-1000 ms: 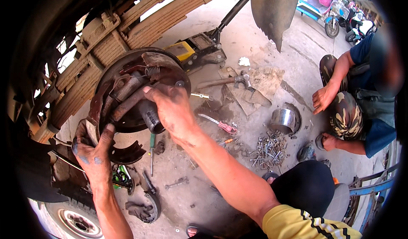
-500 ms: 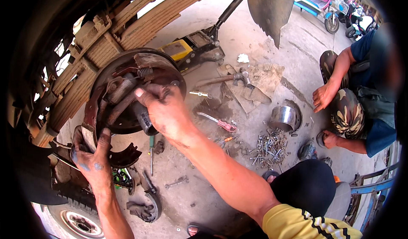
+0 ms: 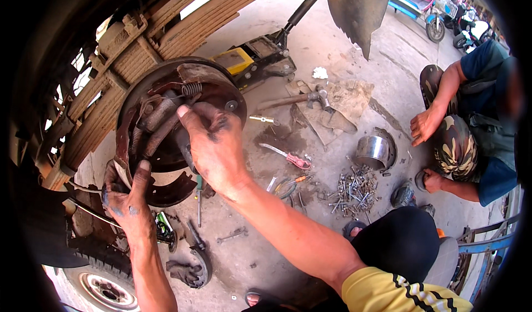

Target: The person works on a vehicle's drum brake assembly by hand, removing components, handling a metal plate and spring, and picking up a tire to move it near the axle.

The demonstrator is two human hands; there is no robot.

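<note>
A round drum-brake assembly [image 3: 221,82] sits beneath a leaf spring, with a coil spring [image 3: 192,88] and rusty cylindrical parts inside it. My left hand [image 3: 131,204] grips the edge of a curved brake shoe [image 3: 123,169] at the lower left, thumb in front and fingers behind. Below the hub, a curved dark-red piece [image 3: 166,193] shows along the bottom of the assembly. My right hand [image 3: 219,154] is closed at the middle of the assembly, thumb against curled fingers. It covers most of the central tube, and what it holds is hidden.
A yellow-and-black floor jack [image 3: 238,62] stands behind. On the floor lie a hammer [image 3: 293,99] on cardboard, a red-handled knife [image 3: 293,159], a green-handled screwdriver [image 3: 199,193] and a pile of bolts [image 3: 356,191]. A co-worker [image 3: 454,140] crouches at right beside a metal cylinder [image 3: 372,151].
The curved dark-red piece has risen closer to the hub. My left hand has shifted slightly up and right; my right hand has moved slightly down, covering more of the central tube.
</note>
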